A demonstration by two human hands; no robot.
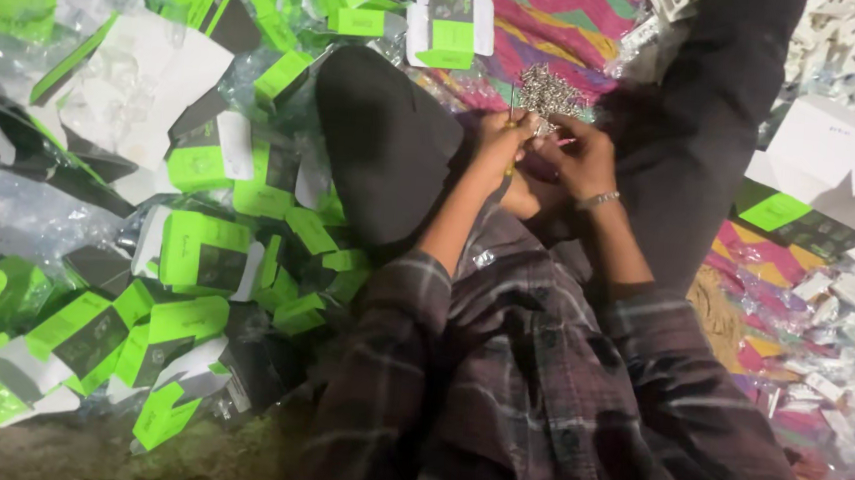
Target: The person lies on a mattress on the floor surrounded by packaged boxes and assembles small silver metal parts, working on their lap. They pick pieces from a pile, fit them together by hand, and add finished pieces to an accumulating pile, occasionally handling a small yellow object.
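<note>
My left hand (499, 145) is closed around a thin upright tool like a screwdriver (511, 116), whose metal shaft sticks up above the fingers. My right hand (582, 159), with a metal bracelet (599, 198) on its wrist, is pressed against the left and pinches a small part (563, 140) too tiny to identify. Both hands are over my lap, just below a heap of small silvery screws (548, 90) on a pink patterned cloth (563, 19). My checked shirt sleeves fill the lower middle.
A heap of green, black and white cardboard boxes (201, 249) and clear plastic wrap covers the left side. My dark-trousered knees (384, 147) flank the hands. White small plastic parts (845, 299) and a white folded box (825, 148) lie on the right.
</note>
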